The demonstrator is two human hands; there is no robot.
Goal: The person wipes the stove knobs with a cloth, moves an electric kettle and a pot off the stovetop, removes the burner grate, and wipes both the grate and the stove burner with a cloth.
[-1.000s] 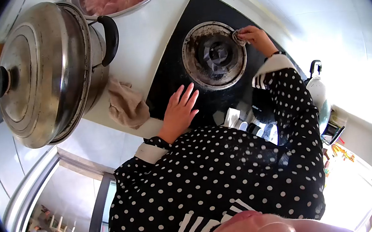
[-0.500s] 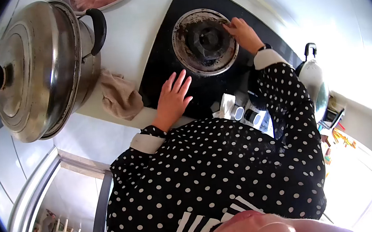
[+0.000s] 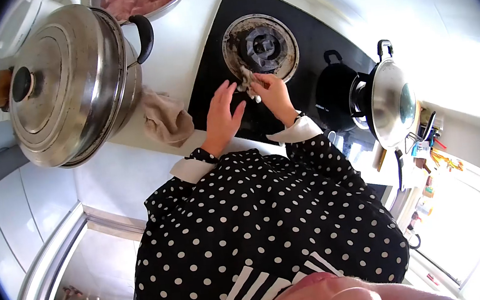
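Observation:
My right hand (image 3: 276, 95) pinches a crumpled, stained grey-white wipe (image 3: 249, 85) at the near edge of the gas burner (image 3: 290, 55); cloth or paper, I cannot tell. Brown grime covers the burner's round metal pan, and a dark pan support sits at its centre. Close by on the left, my left hand (image 3: 223, 119) is over the black glass cooktop (image 3: 210, 70) with its fingers stretched out and nothing held. A beige cloth (image 3: 166, 118) lies bunched on the counter left of that hand.
A large lidded steel pot (image 3: 67, 87) with black handles stands at the left. Behind it is a metal basin (image 3: 176, 2) of raw meat. On the right burner sits a wok (image 3: 389, 100) with a lid. An open doorway is at lower left.
My right hand has come from the burner's far right rim to its near edge, beside my left hand, and the wipe now shows in its fingers. The view has shifted, showing the wok fully.

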